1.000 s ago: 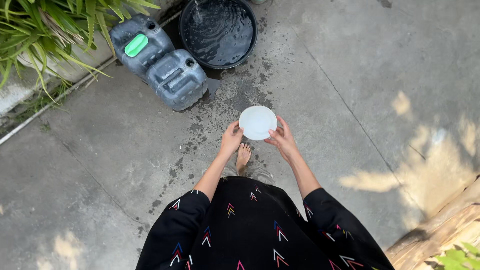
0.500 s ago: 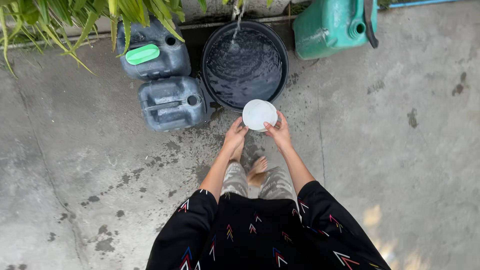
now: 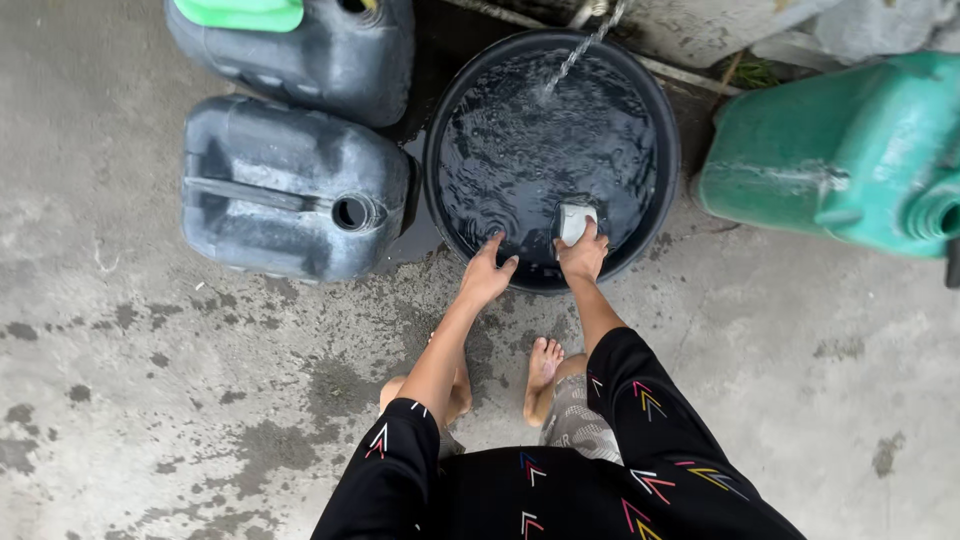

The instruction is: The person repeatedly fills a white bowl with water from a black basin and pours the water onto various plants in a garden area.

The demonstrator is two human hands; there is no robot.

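My right hand (image 3: 582,256) grips a white bowl (image 3: 575,222) and dips it edge-first into the water of a round black tub (image 3: 660,140). My left hand (image 3: 487,275) rests on the tub's near rim, fingers spread, holding nothing. A thin stream of water falls from a tap (image 3: 592,14) into the tub. Part of the bowl is under the water. My bare feet (image 3: 541,375) stand on wet concrete just in front of the tub.
Two dark grey jerrycans lie left of the tub, the nearer jerrycan (image 3: 290,190) with an open spout, the farther one (image 3: 310,45) with a green lid. A green jerrycan (image 3: 840,160) lies to the right. Wet patches mark the concrete floor.
I have stepped and bent closer to the tub. The bowl, held in both hands before, is now lowered into the water by the right hand alone; the left hand moved to the rim.
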